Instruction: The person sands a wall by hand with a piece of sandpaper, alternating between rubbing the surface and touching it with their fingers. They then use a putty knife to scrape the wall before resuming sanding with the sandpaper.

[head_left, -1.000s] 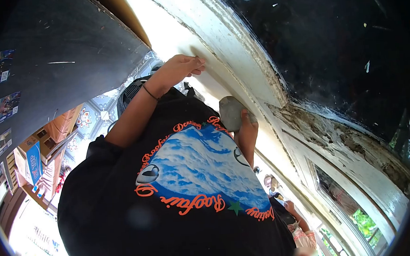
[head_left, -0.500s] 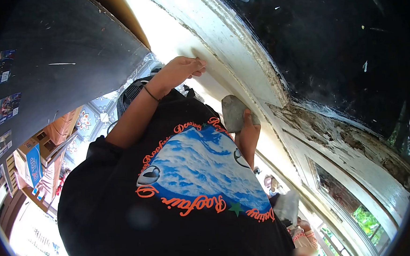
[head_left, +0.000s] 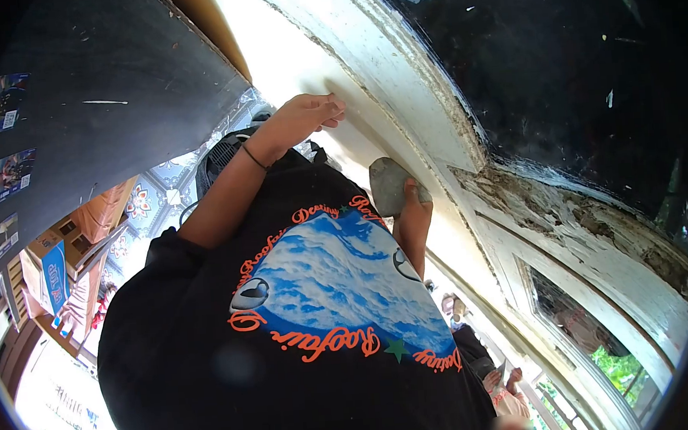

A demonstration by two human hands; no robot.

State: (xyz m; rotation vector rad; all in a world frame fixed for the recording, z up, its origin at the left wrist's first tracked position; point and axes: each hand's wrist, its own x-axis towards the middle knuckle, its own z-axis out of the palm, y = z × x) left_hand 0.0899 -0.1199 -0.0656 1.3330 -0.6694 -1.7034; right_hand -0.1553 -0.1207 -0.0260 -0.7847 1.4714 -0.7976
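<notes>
My left hand (head_left: 314, 114) is raised beside the pale wall (head_left: 271, 50), its fingers curled and pressed together. Anything they hold is too small or hidden to make out. A dark band circles that wrist. Lower and to the right, my right hand (head_left: 415, 214) grips a flat grey slab-like piece (head_left: 391, 185) with angled edges, the thumb lying over its near face. The slab is close to the wall; whether it touches cannot be told. My black printed shirt (head_left: 203, 365) fills the middle of the view.
A dark panel with stickers (head_left: 115, 79) stands at left, near cardboard boxes (head_left: 52, 268) and a patterned tile floor (head_left: 173, 195). A weathered window frame (head_left: 581, 224) with peeling paint runs along the right. Another person (head_left: 509, 398) is at lower right.
The view has shifted slightly. My right hand and the grey slab sit a little further left in view. At lower right, the other person's arms and a greyish thing near them have moved.
</notes>
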